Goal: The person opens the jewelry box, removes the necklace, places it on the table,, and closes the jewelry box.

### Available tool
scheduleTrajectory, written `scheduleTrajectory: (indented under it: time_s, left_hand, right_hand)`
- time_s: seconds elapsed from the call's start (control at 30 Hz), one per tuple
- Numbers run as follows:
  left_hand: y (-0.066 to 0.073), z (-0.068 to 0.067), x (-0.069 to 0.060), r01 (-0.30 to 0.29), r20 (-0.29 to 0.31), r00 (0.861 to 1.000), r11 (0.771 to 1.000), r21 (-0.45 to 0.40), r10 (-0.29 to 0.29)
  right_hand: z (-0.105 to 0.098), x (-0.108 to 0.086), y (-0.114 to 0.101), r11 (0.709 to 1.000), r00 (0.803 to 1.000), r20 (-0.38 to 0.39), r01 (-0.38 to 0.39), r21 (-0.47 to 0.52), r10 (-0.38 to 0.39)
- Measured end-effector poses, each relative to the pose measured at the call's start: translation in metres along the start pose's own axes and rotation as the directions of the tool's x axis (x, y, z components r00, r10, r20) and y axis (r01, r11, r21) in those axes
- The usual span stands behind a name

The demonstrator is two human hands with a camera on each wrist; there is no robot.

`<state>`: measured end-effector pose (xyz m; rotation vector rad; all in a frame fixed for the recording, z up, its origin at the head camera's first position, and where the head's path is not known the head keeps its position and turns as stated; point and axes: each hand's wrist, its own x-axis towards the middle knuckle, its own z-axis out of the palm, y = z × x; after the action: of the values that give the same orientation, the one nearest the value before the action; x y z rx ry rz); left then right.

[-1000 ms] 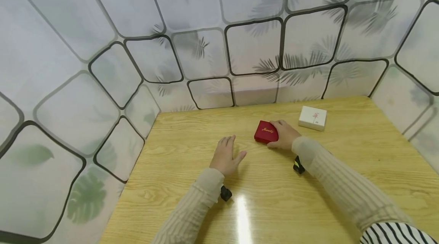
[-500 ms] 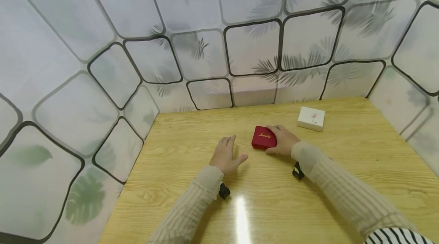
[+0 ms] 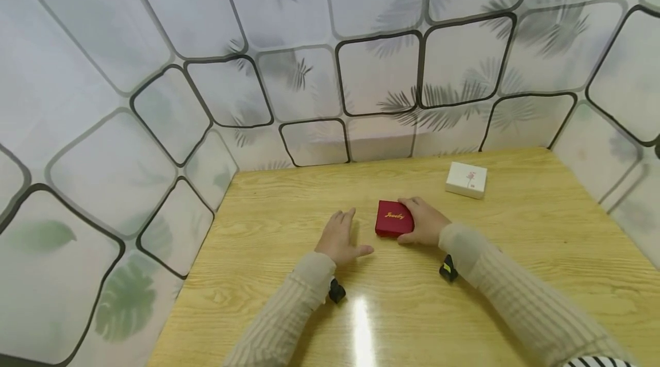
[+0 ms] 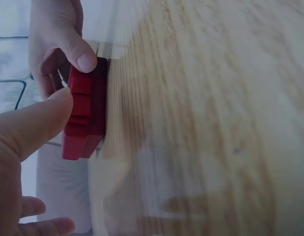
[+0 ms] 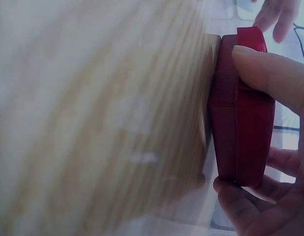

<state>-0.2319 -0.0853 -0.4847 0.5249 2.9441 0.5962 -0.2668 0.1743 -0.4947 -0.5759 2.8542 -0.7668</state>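
Note:
A red jewelry box (image 3: pixel 394 219) with gold lettering on its lid sits closed on the wooden table. My right hand (image 3: pixel 424 223) grips it from the right, thumb on the near side and fingers around the far side; the right wrist view shows the same red box (image 5: pixel 242 132) between thumb and fingers. To the left of the box, my left hand (image 3: pixel 337 240) is held with fingers extended and thumb spread, a gap away from it in the head view. In the left wrist view, the left thumb (image 4: pixel 39 120) appears in front of the box's red side (image 4: pixel 90 105).
A white box (image 3: pixel 466 180) with a small pink flower print lies farther back on the right. The wooden table (image 3: pixel 268 206) meets a patterned fabric wall (image 3: pixel 304 86) at the back and on both sides. Black wrist cameras hang under both sleeves.
My right hand has drawn the red box toward me and slightly left, turning it straighter. The left hand stays nearly in place, its thumb spread a little wider.

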Motion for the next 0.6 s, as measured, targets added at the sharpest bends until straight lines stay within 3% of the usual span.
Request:
scheduleTrajectory:
  time_s: [0.6]
  left_hand:
    - [-0.001,0.011,-0.002,-0.052,0.029,0.998,0.998,-0.028,0.053]
  right_hand:
    - [0.007,-0.022,-0.02,0.994,0.996,-0.003,0.088,0.066,-0.088]
